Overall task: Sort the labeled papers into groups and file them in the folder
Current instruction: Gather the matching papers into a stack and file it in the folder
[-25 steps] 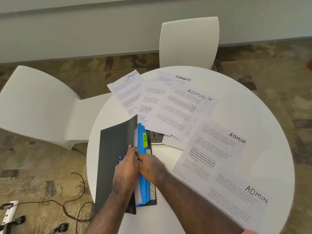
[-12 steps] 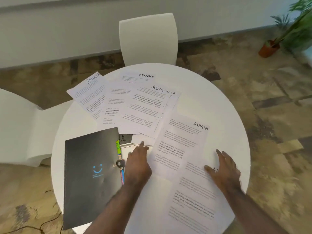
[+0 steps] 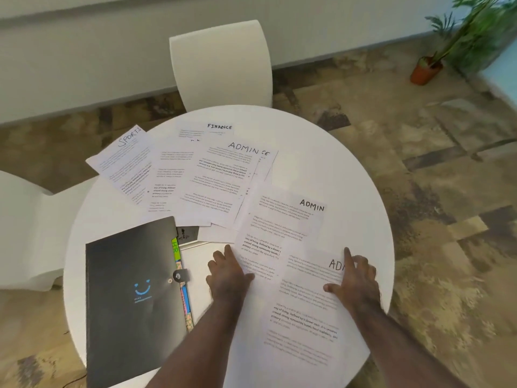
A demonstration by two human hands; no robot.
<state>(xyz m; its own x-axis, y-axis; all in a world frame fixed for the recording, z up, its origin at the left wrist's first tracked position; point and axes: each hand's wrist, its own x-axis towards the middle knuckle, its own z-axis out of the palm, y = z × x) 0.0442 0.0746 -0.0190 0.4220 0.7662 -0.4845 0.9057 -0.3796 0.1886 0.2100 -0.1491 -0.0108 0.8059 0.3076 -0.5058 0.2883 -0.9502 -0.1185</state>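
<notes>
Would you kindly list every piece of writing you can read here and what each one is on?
"SPORTS": far-left sheet.
"FINANCE": far sheet.
"ADMIN": top sheet of middle pile.
"CE": sheet edge beneath it.
"ADMIN": sheet right of pile.
"AD", partly covered by right hand: nearest sheet.
"HR": green tab on black folder.
Printed paragraphs, folder logo text, lower tabs: unreadable.

even soft light | faint shadows | wide-angle bend | plant motion-blurred at edge
</notes>
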